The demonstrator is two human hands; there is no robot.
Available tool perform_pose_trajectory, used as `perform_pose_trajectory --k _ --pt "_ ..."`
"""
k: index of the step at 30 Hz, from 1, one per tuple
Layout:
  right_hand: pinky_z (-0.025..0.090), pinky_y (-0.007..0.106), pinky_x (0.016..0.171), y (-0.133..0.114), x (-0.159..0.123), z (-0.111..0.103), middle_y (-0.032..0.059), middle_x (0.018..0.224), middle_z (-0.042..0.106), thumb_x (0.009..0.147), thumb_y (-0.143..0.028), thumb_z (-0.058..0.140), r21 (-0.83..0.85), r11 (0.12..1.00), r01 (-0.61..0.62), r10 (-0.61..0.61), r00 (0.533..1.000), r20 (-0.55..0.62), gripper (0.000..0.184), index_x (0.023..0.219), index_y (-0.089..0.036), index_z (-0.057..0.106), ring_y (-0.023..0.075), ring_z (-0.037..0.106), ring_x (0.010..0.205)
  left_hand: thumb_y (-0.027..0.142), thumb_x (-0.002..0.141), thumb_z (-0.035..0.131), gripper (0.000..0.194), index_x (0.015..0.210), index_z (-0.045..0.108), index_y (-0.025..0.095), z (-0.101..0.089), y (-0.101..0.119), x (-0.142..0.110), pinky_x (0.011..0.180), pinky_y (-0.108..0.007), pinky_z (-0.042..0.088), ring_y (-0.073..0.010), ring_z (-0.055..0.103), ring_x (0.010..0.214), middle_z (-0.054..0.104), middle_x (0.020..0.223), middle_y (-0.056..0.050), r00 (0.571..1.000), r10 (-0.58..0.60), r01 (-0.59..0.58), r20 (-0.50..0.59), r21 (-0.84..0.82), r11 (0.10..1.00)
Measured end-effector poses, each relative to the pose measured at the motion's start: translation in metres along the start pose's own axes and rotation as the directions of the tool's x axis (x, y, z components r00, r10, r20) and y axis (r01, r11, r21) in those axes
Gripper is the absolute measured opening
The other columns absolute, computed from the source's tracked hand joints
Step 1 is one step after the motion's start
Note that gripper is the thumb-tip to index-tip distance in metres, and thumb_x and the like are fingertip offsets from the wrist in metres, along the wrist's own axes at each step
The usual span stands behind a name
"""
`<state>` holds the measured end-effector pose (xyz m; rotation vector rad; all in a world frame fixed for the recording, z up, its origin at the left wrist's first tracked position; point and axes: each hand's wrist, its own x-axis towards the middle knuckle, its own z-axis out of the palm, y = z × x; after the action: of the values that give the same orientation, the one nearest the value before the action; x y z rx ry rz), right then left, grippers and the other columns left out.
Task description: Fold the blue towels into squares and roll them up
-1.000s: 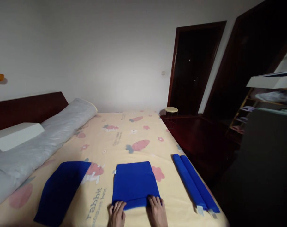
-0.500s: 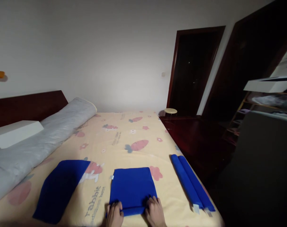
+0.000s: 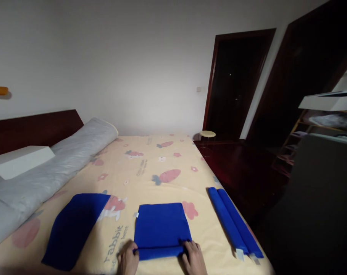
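Square blue cloth (image 3: 161, 225), one: at six o'clock of the view, flat on the bed cover (image 3: 150, 193); near edge turned up into a narrow folded strip (image 3: 160, 253) running from side to side; small white label (image 3: 136, 215) at the cloth's own ten o'clock corner.

Left hand (image 3: 129, 259): at seven o'clock, bare; fingers bent well in, nearly closed, with hold of the left end of the folded strip.

Right hand (image 3: 194, 258): between five and six o'clock, bare; fingers curled down over the right end of the folded strip, thumb at the near edge, cloth held between.

Second blue cloth (image 3: 76, 229): at eight o'clock, spread flat, partly in shadow, well apart from the square one.

Blue rolls (image 3: 227, 220), two: between four and five o'clock, side by side, lengthwise near the bed's right edge; pale tag at the near end of each.

Bed cover: cream-yellow, printed with pink carrots and flowers; word "rabbit" legible toward seven o'clock.

Long grey bundle (image 3: 84, 145): toward nine o'clock, along the dark headboard (image 3: 33, 128).

White box (image 3: 24, 164): at nine o'clock, beside or upon the grey bundle; cannot tell which.

Round stool (image 3: 207, 134): at three o'clock, beyond the bed.

Dark door (image 3: 233, 84): at two o'clock.
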<state>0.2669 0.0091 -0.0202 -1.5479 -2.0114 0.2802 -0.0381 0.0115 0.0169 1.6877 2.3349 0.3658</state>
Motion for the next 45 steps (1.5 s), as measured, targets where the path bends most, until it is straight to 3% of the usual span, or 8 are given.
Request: perform_pose_trajectory --k 9,12,16,20,31,34,40,45 --pt "0.040 0.041 0.090 0.009 -0.004 0.008 0.0056 0.104 0.067 0.086 -0.023 0.045 -0.083 0.996 -0.039 0.031 0.995 -0.097 0.030 0.109 -0.027 0.064 0.0250 0.060 0.096 0.020 0.079 0.049 0.028 0.095 0.071 0.025 -0.001 0.005 -0.004 0.090 -0.043 0.039 -0.0263 0.057 0.111 0.069 0.109 -0.007 0.991 -0.095 0.106 -0.092 0.132 0.985" --pt "0.036 0.044 0.096 -0.004 0.001 0.012 0.0067 0.110 0.066 0.078 -0.021 0.052 -0.110 0.994 -0.027 0.022 0.998 -0.053 0.036 0.112 -0.026 0.062 0.0278 0.058 0.101 0.010 0.073 0.049 0.038 0.103 0.069 0.024 0.006 0.021 -0.011 0.096 -0.042 0.037 -0.0260 0.052 0.120 0.063 0.120 -0.008 0.991 0.035 -0.011 -0.133 0.176 0.984" --pt "0.036 0.040 0.099 -0.035 0.009 0.026 0.0058 0.112 0.066 0.074 -0.016 0.052 -0.042 0.994 0.101 -0.099 0.993 0.062 0.040 0.111 -0.026 0.063 0.0267 0.057 0.105 0.001 0.068 0.043 0.045 0.096 0.070 0.025 0.037 0.051 -0.023 0.102 -0.035 0.037 -0.0205 0.056 0.116 0.068 0.113 -0.003 0.950 0.308 -0.308 -0.050 0.013 0.951" --pt "0.042 0.035 0.095 -0.057 0.015 0.038 0.0054 0.106 0.067 0.073 -0.016 0.052 0.028 0.988 0.152 -0.154 0.981 0.120 0.036 0.106 -0.025 0.065 0.0244 0.060 0.100 0.001 0.069 0.040 0.046 0.092 0.071 0.026 0.069 0.068 -0.025 0.103 -0.036 0.042 -0.0216 0.060 0.113 0.072 0.108 -0.005 0.921 0.383 -0.387 -0.077 -0.054 0.920" --pt "0.037 0.042 0.107 0.006 0.001 0.028 0.0082 0.138 0.057 0.092 -0.035 0.046 -0.146 0.985 0.087 -0.100 0.992 -0.083 0.047 0.137 -0.022 0.052 0.0279 0.051 0.127 0.026 0.085 0.044 0.035 0.109 0.070 0.024 0.057 -0.006 0.001 0.101 -0.042 0.046 -0.0244 0.061 0.113 0.071 0.116 -0.006 0.913 0.294 -0.313 -0.282 -0.024 0.950" --pt "0.034 0.043 0.109 -0.013 0.007 0.029 0.0089 0.141 0.054 0.090 -0.028 0.046 -0.106 0.979 0.174 -0.179 0.983 -0.038 0.046 0.134 -0.020 0.055 0.0279 0.048 0.130 0.015 0.082 0.042 0.041 0.109 0.070 0.025 0.066 0.006 -0.003 0.105 -0.043 0.042 -0.0234 0.061 0.115 0.071 0.117 -0.005 0.904 0.299 -0.313 -0.304 0.004 0.950" --pt "0.045 0.034 0.093 -0.064 0.027 0.036 0.0036 0.108 0.072 0.089 -0.021 0.042 0.091 0.976 0.198 -0.211 0.962 0.174 0.035 0.115 -0.024 0.066 0.0199 0.064 0.100 0.011 0.080 0.038 0.048 0.113 0.070 0.026 0.082 0.051 -0.008 0.100 -0.035 0.046 -0.0198 0.061 0.114 0.071 0.119 -0.004 0.877 0.470 -0.474 -0.103 -0.015 0.880" --pt "0.038 0.042 0.106 -0.024 0.022 0.039 0.0058 0.138 0.057 0.098 -0.041 0.039 -0.090 0.991 0.103 -0.104 0.995 0.002 0.042 0.131 -0.025 0.059 0.0255 0.052 0.127 0.029 0.090 0.037 0.045 0.129 0.060 0.027 0.078 0.024 -0.001 0.100 -0.038 0.043 -0.0203 0.057 0.121 0.062 0.135 -0.004 0.900 0.373 -0.362 -0.223 0.091 0.928"
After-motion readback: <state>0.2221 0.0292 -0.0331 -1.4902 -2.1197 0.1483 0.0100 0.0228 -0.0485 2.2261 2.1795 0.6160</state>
